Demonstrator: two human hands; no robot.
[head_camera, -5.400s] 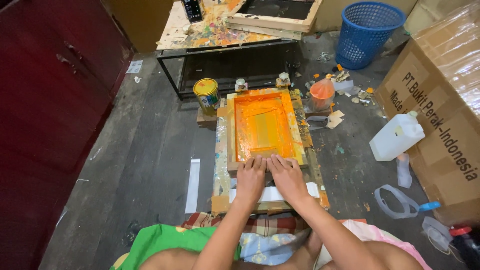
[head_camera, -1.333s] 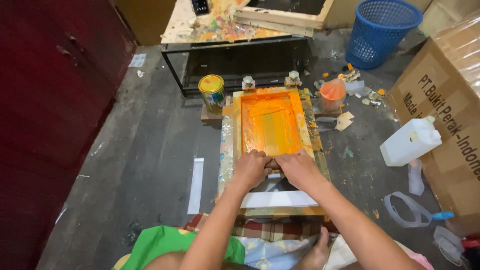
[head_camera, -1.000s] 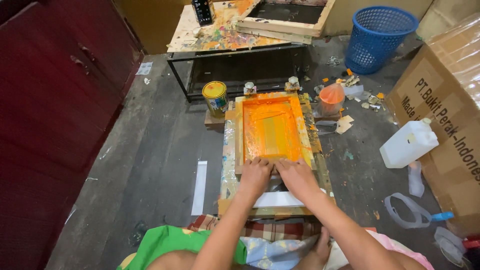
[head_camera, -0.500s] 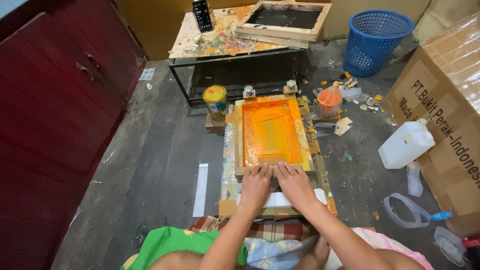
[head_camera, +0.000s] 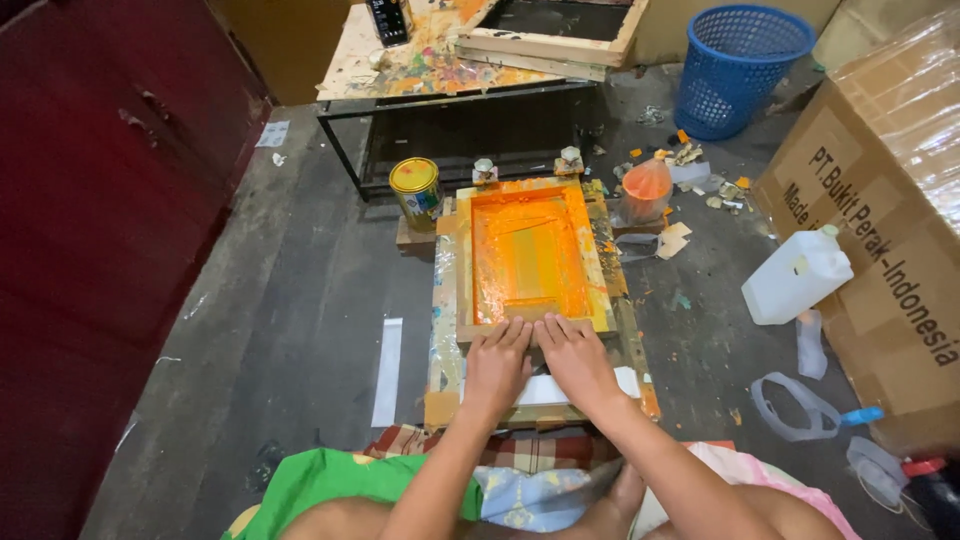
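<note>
Both hands lie flat, side by side, holding nothing. The left hand (head_camera: 497, 366) and right hand (head_camera: 577, 361) press on the near edge of a wooden printing frame (head_camera: 530, 257) full of orange ink. The frame sits on the floor, with a yellow paint can (head_camera: 416, 190) just behind it.
</note>
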